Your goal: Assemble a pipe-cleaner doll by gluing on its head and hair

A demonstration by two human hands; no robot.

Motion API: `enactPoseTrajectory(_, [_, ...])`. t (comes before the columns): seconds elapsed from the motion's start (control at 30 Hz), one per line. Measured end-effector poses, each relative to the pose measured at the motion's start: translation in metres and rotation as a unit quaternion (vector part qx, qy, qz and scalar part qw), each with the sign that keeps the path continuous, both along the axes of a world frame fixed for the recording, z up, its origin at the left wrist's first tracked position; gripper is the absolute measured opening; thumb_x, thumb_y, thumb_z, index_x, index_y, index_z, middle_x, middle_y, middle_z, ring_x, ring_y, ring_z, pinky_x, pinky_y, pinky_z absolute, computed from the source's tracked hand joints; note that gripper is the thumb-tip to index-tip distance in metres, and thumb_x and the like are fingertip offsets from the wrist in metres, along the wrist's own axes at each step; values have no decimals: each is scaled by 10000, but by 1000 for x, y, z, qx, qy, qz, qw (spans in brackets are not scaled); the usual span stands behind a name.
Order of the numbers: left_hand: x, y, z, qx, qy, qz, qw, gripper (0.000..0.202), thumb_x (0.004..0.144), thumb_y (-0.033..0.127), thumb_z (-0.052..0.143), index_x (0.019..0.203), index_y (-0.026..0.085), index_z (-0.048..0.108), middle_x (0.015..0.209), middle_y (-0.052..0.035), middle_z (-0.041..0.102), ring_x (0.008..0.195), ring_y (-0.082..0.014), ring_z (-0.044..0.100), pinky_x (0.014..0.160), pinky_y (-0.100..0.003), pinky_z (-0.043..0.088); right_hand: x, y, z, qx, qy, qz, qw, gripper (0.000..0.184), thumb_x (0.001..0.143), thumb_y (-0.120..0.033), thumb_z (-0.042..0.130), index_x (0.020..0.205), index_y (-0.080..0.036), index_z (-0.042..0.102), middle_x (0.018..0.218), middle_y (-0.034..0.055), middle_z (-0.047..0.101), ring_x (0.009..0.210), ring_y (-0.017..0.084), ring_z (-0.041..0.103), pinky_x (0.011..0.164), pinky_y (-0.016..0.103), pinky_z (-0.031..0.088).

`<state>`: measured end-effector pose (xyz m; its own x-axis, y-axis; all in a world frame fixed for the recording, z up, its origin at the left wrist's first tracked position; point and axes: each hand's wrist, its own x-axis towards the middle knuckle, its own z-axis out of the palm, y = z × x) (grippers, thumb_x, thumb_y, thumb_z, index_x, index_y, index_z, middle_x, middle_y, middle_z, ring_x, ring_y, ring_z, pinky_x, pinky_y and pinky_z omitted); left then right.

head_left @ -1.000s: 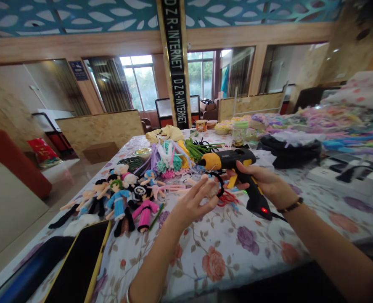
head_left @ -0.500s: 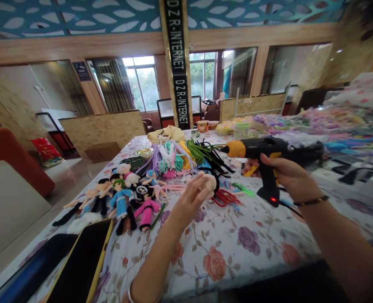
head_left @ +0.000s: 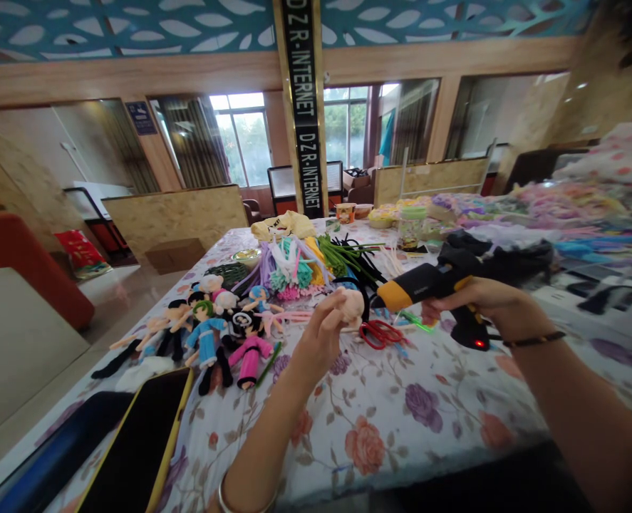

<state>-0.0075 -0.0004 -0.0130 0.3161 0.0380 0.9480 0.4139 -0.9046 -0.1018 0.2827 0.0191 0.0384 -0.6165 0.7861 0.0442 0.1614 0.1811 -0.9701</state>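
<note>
Glue gun (head_left: 420, 285): blk & yellow, up over the floral-covered bench (head_left: 444, 434), R of ctr.; nozzle aimed L & slightly down; red light (head_left: 479, 343) lit at base of its handle.
Right hand (head_left: 481, 303): wrapped round the gun's handle; dark bracelet (head_left: 534, 340) at wrist.
Left hand (head_left: 323, 328): fingers curled on a pale ball (head_left: 353, 306), held up facing the nozzle.
Black strand (head_left: 366, 306): btwn ball & nozzle tip; can't tell if nozzle touches it.
Red loops (head_left: 380, 333): on bench, just below nozzle tip; bright-green strip (head_left: 416, 320) nr them, to R.
Dolls (head_left: 206, 345): grouped on bench L, incl. 1 in blue w/ green hair, 1 in pink w/ blk belt.
Phone (head_left: 139, 442): yellow case, dark screen, nr L corner.
Fuzzy stems (head_left: 288, 267): heaped beyond the hands, in lilac, mint, pink & yellow; green & blk ones at R.
Yellow bag (head_left: 283, 224): behind the heap.
Jar (head_left: 412, 224): green lid, far side of bench.
Pillar (head_left: 305, 107): bkgd., "DZR-INTERNET" showing 2x.
</note>
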Motion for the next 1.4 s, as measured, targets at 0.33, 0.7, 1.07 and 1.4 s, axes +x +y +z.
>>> enactPoseTrajectory(0.33, [1,-1,0,-16,-6,-19,1000,363,810,-6,482,1106,175,376,1127,-143,555,1162,-191,527,883,-379,521,-17,-10,8,-7,-21,-49,999,147,573,-263,773,615,-144,699,612,22,687,608,159,639,629,261,493])
enactPoseTrajectory(0.7, [1,-1,1,-3,1,-30,1000,384,807,-21,476,1117,172,357,1154,-165,562,1207,-199,496,884,-367,518,-20,-12,12,-10,-35,-55,998,84,581,-208,739,596,-140,692,589,20,680,585,146,626,601,243,480])
enactPoseTrajectory(1.07, [1,0,-3,-17,10,-31,999,409,820,-17,460,1152,188,338,1198,-141,536,1218,-186,483,936,-382,502,-22,-16,14,-30,-39,-74,996,98,587,-192,735,576,-124,665,559,22,651,551,142,602,589,259,467])
enactPoseTrajectory(1.4, [0,-1,-4,-35,16,-28,999,381,827,-22,435,1125,198,348,1179,-142,532,1230,-198,469,933,-410,504,-20,-14,11,-33,-33,-79,996,118,593,-210,740,568,-132,655,535,13,632,540,141,597,570,254,457])
